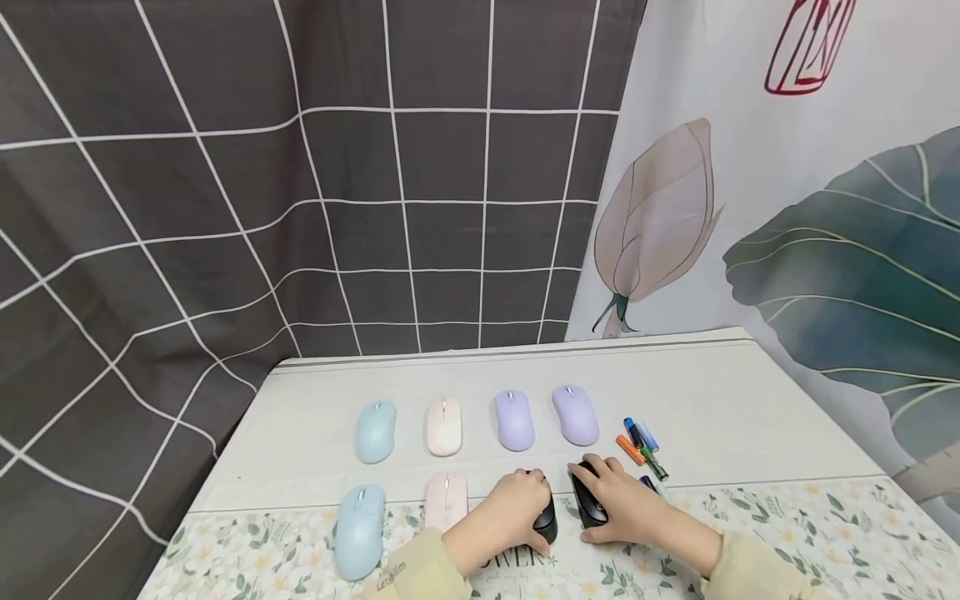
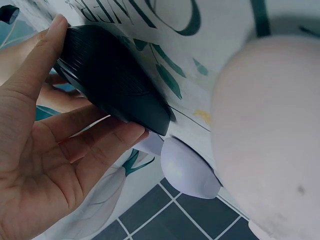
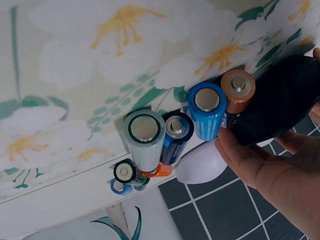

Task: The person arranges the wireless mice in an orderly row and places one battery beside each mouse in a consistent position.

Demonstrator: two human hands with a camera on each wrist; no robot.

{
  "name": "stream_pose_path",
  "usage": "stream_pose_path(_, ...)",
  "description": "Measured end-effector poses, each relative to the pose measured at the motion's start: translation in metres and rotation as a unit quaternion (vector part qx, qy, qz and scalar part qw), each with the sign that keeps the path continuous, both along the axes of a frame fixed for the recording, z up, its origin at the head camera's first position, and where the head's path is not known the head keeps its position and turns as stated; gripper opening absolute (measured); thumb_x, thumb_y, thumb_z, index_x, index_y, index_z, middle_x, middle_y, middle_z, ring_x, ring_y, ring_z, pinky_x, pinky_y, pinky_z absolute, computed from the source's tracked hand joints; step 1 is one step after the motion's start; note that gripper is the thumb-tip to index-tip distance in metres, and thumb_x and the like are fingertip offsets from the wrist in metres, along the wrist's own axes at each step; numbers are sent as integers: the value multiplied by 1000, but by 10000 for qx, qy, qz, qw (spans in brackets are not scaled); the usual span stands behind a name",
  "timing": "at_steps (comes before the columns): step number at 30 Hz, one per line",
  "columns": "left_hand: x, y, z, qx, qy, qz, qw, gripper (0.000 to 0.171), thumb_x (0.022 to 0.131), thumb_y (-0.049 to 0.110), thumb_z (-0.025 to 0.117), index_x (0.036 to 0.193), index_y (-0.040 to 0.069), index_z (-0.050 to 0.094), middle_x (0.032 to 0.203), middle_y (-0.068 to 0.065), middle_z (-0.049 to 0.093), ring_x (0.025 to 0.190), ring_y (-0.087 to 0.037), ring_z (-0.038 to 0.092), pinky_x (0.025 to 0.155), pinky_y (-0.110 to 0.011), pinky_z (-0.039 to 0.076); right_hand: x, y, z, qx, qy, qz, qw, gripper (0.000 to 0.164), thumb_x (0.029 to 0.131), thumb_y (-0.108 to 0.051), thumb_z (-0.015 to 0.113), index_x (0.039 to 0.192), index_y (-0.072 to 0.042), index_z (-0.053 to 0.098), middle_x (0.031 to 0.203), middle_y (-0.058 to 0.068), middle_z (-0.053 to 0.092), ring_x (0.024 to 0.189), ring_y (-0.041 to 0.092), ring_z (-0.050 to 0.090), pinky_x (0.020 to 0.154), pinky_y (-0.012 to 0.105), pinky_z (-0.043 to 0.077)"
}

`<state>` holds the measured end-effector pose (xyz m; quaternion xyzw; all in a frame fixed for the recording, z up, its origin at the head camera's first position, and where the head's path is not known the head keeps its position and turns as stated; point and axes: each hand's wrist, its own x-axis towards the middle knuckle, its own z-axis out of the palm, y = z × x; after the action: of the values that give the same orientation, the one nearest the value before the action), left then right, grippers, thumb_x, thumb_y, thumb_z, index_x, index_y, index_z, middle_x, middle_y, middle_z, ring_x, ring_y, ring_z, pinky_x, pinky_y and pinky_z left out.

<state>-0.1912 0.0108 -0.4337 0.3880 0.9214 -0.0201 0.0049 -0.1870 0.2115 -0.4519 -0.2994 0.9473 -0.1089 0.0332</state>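
Two black computer mice lie side by side near the front of the table. My left hand (image 1: 516, 507) grips the left black mouse (image 1: 546, 523), thumb on one side and fingers on the other; its dark ribbed side (image 2: 110, 75) shows in the left wrist view. My right hand (image 1: 628, 502) holds the right black mouse (image 1: 587, 500) by its sides, fingers partly covering its front. In the right wrist view, a copper-topped battery (image 3: 238, 90) and a blue battery (image 3: 207, 107) lie right beside that mouse (image 3: 280, 100).
Two purple mice (image 1: 514, 421) stand behind the hands. Pink mice (image 1: 444, 427) and blue mice (image 1: 360, 532) form columns to the left; my left arm partly covers the nearer pink one. Several loose batteries (image 1: 632, 450) lie right of my right hand. A dark grid curtain (image 1: 442, 233) hangs behind the table.
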Motion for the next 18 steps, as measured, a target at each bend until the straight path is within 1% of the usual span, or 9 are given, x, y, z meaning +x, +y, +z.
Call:
stream_pose_path(5,0,0,-1,-8,42,-18,10000,69,58,54,83,105,7,69,94,-1,65,78,-11,60,66,-17,52,0,2,-1,37,-176,-146,9997,83,70,-41,80,132,3,48,130,26,45,107,40,50,74,47,51)
stream_pose_path(9,0,0,-1,-5,33,-21,10000,69,57,54,83,105,7,69,94,-1,65,78,-11,60,67,-17,52,-1,4,-1,70,-272,-149,9995,82,71,-42,79,132,2,48,130,25,45,106,38,50,74,47,51)
stream_pose_path(14,1,-1,-1,-11,-11,-13,10000,69,57,54,83,105,7,69,95,-1,66,79,-11,60,67,-17,52,-2,5,-2,55,-503,-213,9985,83,72,-44,77,134,2,46,131,25,45,106,38,51,73,46,50)
stream_pose_path(18,0,-1,-1,-12,-22,-16,10000,69,57,54,83,106,7,69,96,-2,66,81,-11,61,69,-17,52,-2,5,-2,91,-524,-198,9984,84,72,-46,77,134,2,46,131,25,45,104,38,51,72,46,50)
